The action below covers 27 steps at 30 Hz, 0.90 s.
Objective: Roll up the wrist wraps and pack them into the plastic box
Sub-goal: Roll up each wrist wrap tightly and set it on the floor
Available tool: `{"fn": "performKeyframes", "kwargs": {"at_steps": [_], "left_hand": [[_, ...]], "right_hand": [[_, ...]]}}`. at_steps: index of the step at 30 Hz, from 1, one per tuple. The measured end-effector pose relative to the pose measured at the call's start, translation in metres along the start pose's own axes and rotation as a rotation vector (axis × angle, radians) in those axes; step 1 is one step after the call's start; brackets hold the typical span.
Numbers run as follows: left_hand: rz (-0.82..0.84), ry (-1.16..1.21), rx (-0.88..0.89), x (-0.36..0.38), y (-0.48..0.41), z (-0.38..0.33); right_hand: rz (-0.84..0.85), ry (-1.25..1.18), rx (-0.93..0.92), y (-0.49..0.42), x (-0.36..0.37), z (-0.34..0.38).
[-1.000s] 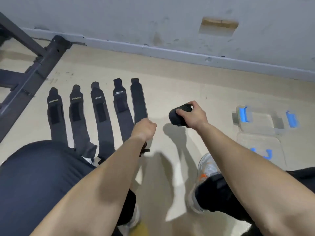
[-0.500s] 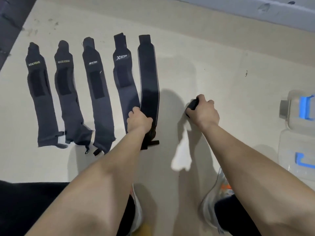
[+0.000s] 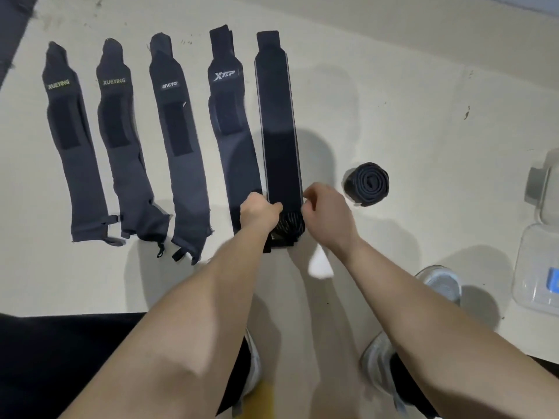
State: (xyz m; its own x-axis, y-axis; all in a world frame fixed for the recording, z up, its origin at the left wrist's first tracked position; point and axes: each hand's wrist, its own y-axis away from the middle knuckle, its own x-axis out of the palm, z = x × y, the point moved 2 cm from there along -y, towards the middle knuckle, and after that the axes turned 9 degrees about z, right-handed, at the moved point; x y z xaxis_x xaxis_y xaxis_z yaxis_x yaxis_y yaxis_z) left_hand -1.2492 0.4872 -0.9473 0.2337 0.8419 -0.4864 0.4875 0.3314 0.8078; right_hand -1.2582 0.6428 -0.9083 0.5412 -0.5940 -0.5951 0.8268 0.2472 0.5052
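Hands meet at the near end of the black wrap point(image 3: 279, 131), rightmost of five strips laid flat side by side on the pale floor point(image 3: 408, 101), filling the upper left and centre of the frame. The left hand point(image 3: 260, 211) curls its fingers onto the strip's left edge. The right hand point(image 3: 325, 214) pinches the right edge, and between them the end is bunched up, grey stripes showing. Just left lies the XTEP wrap point(image 3: 230, 116), then the white-label wrap point(image 3: 181, 131), then the inner XUEYING wrap point(image 3: 119, 131) and the outer XUEYING wrap point(image 3: 69, 140) at far left. Over to the right of the hands, the rolled wrap point(image 3: 366, 183) sits alone on the floor, spiral end up, well apart from the flat ones. The clear plastic box point(image 3: 544, 189) is at the right edge, cut off by the frame, and a clear piece with a blue clip point(image 3: 535, 267) sits just below it. Two pale shoes point(image 3: 438, 282) show at the bottom.
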Motion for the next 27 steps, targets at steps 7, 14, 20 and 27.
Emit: {"fn": "performKeyframes", "kwargs": {"at_steps": [7, 14, 20, 27], "left_hand": [[0.126, 0.240, 0.053, -0.004, 0.003, -0.005], [0.315, 0.781, 0.091, -0.020, 0.031, -0.020], [0.394, 0.892, 0.156, -0.057, 0.080, -0.050], [0.104, 0.619, 0.467, -0.128, 0.158, -0.105]], "right_hand": [[0.189, -0.450, 0.414, -0.022, 0.029, -0.017], [0.342, -0.982, 0.379, 0.009, -0.008, 0.002], [0.261, -0.991, 0.254, 0.035, -0.067, 0.043], [0.088, -1.003, 0.194, 0.069, -0.139, 0.113]]}}
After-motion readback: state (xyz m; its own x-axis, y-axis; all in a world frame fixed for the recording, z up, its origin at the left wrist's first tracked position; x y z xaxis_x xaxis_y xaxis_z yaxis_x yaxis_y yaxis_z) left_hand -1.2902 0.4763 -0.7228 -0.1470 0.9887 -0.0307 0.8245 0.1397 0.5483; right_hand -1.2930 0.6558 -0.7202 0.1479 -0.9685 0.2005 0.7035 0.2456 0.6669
